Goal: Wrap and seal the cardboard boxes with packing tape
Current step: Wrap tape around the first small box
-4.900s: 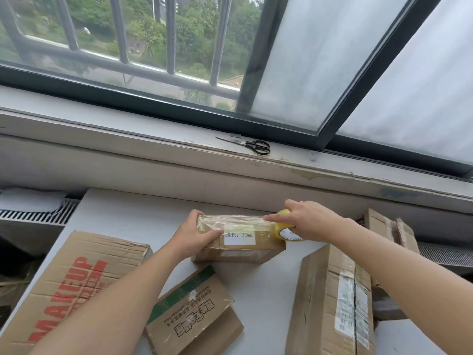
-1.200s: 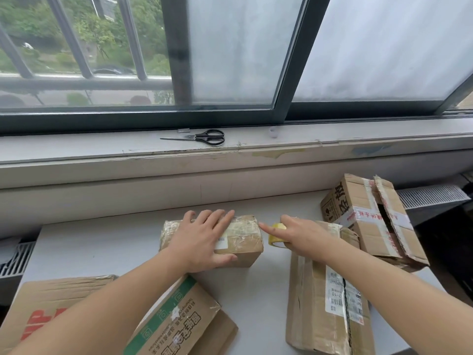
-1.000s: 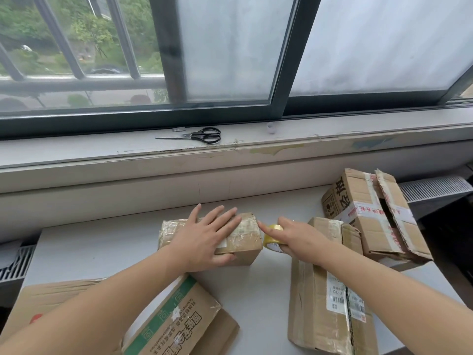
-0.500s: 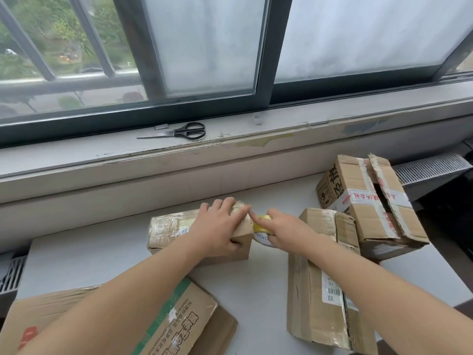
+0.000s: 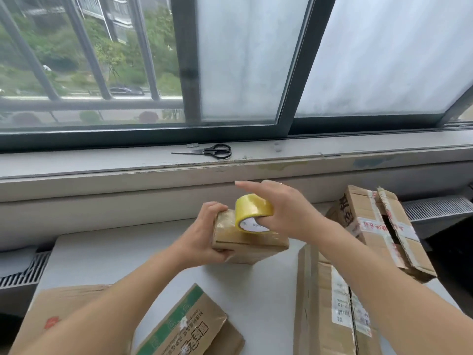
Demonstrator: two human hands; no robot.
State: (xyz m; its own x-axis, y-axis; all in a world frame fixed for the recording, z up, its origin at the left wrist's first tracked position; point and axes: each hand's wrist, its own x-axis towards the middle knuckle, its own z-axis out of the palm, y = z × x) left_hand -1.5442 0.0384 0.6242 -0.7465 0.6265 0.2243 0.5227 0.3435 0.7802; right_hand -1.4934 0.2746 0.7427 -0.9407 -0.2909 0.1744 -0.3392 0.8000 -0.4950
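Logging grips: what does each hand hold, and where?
Left hand: small box, by its left end. Right hand: tape roll, through its core.

Five of one kind, two singles, one pair.
Five cardboard: small taped box (image 5: 252, 243), green-printed box (image 5: 189, 329), red-printed box (image 5: 51, 310), labelled box (image 5: 322, 303), torn box (image 5: 371, 226); one yellow tape roll (image 5: 253, 207); one pair of scissors (image 5: 215, 151); two hands, left hand (image 5: 204, 237) and right hand (image 5: 289, 213).

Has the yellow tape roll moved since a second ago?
Yes. The tape roll, held by the right hand, rose leftward from beside the long box onto the top of the small box.
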